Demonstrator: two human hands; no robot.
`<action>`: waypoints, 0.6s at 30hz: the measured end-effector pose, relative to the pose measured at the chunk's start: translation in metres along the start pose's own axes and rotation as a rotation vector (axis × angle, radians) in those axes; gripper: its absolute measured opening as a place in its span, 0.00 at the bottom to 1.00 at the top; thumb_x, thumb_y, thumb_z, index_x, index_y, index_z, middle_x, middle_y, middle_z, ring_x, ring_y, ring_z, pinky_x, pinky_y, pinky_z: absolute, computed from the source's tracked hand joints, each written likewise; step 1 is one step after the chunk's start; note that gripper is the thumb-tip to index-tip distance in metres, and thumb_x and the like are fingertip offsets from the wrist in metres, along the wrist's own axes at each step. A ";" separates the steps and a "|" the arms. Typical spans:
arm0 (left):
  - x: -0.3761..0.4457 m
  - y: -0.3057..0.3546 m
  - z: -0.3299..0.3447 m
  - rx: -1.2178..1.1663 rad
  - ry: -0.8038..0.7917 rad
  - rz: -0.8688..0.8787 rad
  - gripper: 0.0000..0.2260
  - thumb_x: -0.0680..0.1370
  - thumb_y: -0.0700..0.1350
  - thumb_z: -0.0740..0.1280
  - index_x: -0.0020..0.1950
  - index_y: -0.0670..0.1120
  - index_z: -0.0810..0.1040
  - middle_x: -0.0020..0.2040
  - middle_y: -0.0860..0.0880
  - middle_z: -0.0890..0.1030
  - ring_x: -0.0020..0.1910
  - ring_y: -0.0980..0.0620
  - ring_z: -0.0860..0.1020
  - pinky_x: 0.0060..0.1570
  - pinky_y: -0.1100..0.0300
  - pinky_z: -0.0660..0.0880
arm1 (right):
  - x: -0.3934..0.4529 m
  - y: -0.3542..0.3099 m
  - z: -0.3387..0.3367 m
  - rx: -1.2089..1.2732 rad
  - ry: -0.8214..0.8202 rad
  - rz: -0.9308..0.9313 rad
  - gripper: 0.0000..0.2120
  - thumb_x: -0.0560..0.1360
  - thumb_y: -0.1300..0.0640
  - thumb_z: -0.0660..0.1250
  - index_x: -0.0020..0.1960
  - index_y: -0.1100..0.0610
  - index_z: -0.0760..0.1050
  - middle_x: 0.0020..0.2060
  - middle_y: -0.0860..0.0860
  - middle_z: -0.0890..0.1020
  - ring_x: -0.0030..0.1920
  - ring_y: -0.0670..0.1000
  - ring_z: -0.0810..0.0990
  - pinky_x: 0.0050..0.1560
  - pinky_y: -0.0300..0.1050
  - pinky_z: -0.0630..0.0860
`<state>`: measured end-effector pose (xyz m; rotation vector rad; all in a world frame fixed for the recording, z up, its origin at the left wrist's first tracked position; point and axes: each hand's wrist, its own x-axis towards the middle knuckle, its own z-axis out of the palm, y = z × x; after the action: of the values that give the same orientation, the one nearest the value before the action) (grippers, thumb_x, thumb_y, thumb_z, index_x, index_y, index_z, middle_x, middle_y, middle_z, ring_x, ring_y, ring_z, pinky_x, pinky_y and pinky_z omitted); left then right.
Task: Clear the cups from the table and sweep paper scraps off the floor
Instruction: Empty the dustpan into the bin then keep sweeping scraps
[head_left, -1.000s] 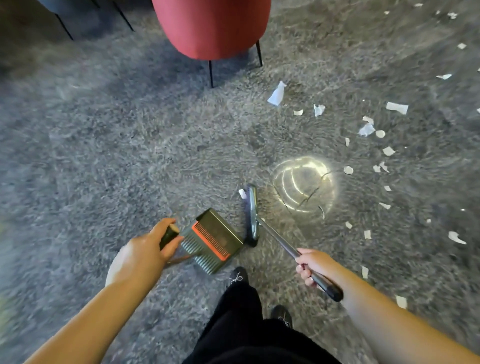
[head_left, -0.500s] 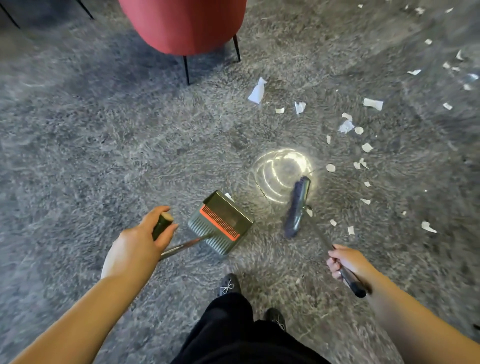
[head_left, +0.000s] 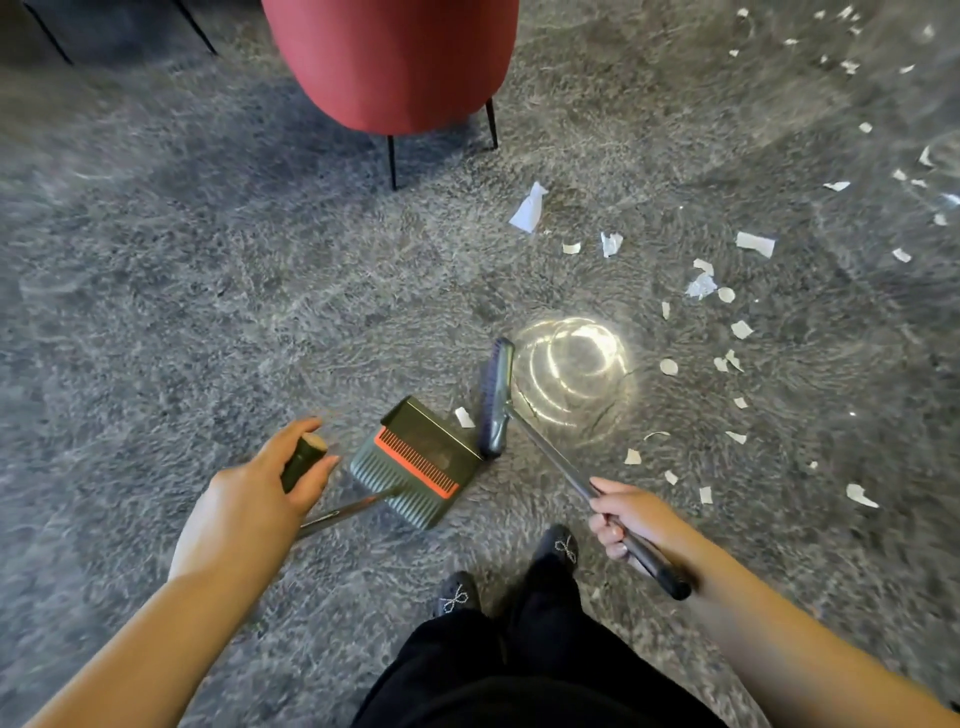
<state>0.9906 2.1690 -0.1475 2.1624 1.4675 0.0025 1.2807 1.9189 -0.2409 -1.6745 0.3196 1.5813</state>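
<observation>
The left hand (head_left: 249, 499) grips the dustpan (head_left: 421, 457) handle at centre frame. The right hand (head_left: 631, 517) is clamped on the broom (head_left: 496, 400) handle, its head just beside a paper scrap (head_left: 464, 417) at the pan's mouth.

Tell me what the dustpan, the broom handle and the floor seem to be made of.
Dustpan: probably moulded plastic, matte dark green with an orange comb strip and ribbed teeth.
Broom handle: likely metal, a thin tube with a dull grey sheen; its end looks like a black grip.
Floor: a hard, polished grey mottled surface, perhaps stone or tile, since it mirrors a ceiling light.
</observation>
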 end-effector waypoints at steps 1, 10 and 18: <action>-0.001 -0.002 -0.002 -0.013 0.007 -0.026 0.19 0.75 0.63 0.65 0.65 0.68 0.67 0.37 0.56 0.80 0.31 0.56 0.77 0.29 0.57 0.76 | 0.009 -0.007 0.007 -0.041 -0.026 0.006 0.27 0.81 0.66 0.53 0.77 0.51 0.54 0.27 0.52 0.67 0.20 0.45 0.64 0.19 0.35 0.61; -0.014 0.011 -0.001 -0.049 0.009 -0.173 0.17 0.75 0.58 0.68 0.63 0.69 0.70 0.38 0.60 0.79 0.29 0.56 0.78 0.25 0.59 0.72 | 0.075 -0.066 0.036 -0.239 -0.152 0.084 0.25 0.80 0.66 0.52 0.76 0.53 0.57 0.29 0.51 0.65 0.20 0.43 0.63 0.18 0.35 0.59; 0.009 0.054 0.018 0.004 -0.017 -0.222 0.18 0.76 0.59 0.67 0.66 0.65 0.71 0.41 0.54 0.81 0.33 0.55 0.78 0.30 0.57 0.75 | 0.086 -0.081 -0.022 -0.177 -0.059 0.136 0.28 0.81 0.67 0.52 0.77 0.50 0.55 0.28 0.54 0.66 0.18 0.44 0.64 0.17 0.33 0.60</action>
<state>1.0463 2.1549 -0.1428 1.9862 1.6901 -0.0967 1.3664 1.9853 -0.2924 -1.7673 0.2750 1.8013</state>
